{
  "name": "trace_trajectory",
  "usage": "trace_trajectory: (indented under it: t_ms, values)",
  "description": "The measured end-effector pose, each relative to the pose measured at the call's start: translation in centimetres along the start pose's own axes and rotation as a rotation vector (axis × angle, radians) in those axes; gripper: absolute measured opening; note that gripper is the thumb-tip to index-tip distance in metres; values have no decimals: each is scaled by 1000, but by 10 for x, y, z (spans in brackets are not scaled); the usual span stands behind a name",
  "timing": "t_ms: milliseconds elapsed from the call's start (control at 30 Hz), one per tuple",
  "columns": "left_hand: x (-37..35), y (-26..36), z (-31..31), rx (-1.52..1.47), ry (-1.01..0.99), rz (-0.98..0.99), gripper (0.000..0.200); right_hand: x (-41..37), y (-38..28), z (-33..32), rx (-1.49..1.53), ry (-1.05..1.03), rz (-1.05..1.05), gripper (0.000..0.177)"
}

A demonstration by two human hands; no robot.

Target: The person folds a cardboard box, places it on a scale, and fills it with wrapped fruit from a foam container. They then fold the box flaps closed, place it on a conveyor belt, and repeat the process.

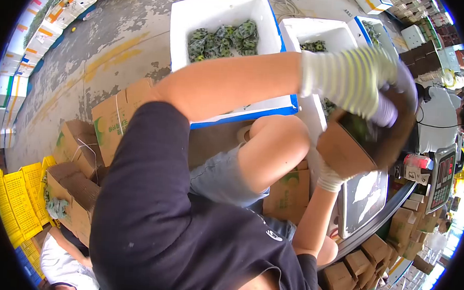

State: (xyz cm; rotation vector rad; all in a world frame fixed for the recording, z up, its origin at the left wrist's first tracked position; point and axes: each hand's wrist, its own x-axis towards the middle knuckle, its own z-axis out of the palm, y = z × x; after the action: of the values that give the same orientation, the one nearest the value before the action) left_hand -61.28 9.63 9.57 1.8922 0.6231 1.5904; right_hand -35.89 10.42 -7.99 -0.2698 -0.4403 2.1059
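Note:
A small brown cardboard box point(347, 146) is tilted in front of me at the right, its far side smeared by motion. Some dark green contents show inside it. My right hand point(332, 176), in a pale glove, is on the box's near side; its fingers are hidden behind the cardboard. My left hand point(358, 83) wears a striped yellow-green glove with lavender fingertips. It reaches over the box's opening, and its blurred fingers do not show whether they grip anything. Close by stands a white foam box point(182, 42) with blue edging, holding bagged green produce point(222, 39).
More foam boxes point(301, 30) stand to the right. A scale platform point(365, 199) and its display point(440, 179) are at my right. Cardboard cartons point(74, 194) and yellow crates point(16, 202) stand on the left. Another person point(71, 262) is at the lower left.

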Motion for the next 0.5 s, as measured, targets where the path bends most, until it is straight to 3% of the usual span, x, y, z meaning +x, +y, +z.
trace_trajectory:
  t_ms: [33, 67, 100, 167, 200, 233, 267, 300, 367, 400, 500]
  values:
    - [-10, 6, -15, -125, 100, -166, 29, -8, 0, -5, 55, 14, -41, 69]
    - [-21, -2, -35, -272, 189, -158, 28, -14, -5, -13, 120, 18, 23, 70]
    - [-32, -38, -61, 11, 306, -201, 26, -20, -14, -21, 188, 24, 87, 71]
    - [-95, -98, -94, 154, 562, -328, 31, -34, -30, -28, 193, -193, 171, 67]
    - [-128, -124, -110, 373, 441, -666, 32, -43, -32, -16, 214, -131, 85, 64]
    - [-171, -154, -113, 477, 409, -794, 32, -52, -34, -3, 233, -69, -2, 62]
    - [-215, -181, -116, 495, 228, -1029, 36, -59, -40, -2, 255, -57, -5, 61]
    - [-239, -180, -113, 705, -68, -1138, 41, -64, -46, -4, 278, -45, -11, 60]
    - [-301, -210, -106, 891, -414, -1288, 53, -69, -51, -7, 290, -19, -16, 57]
    - [-315, -228, -107, 901, -652, -1484, 55, -70, -53, -7, 275, -7, -15, 56]
    - [-362, -250, -111, 1072, -826, -1463, 49, -69, -58, -9, 238, 59, -6, 54]
